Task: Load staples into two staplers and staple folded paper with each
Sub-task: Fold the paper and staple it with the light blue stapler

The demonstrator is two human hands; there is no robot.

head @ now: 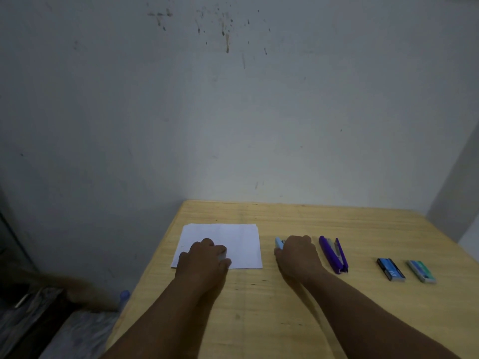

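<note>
White paper lies flat on the wooden table. My left hand rests on the paper's near left part with fingers curled. My right hand covers a light blue stapler and closes around it; only the stapler's far tip shows. A purple stapler lies just right of that hand, its top hinged open. Further right sit a dark blue staple box and a teal staple box.
The table stands against a stained grey wall. Its left edge runs diagonally from the far corner towards me. A plastic bottle cap and dark clutter lie on the floor to the left.
</note>
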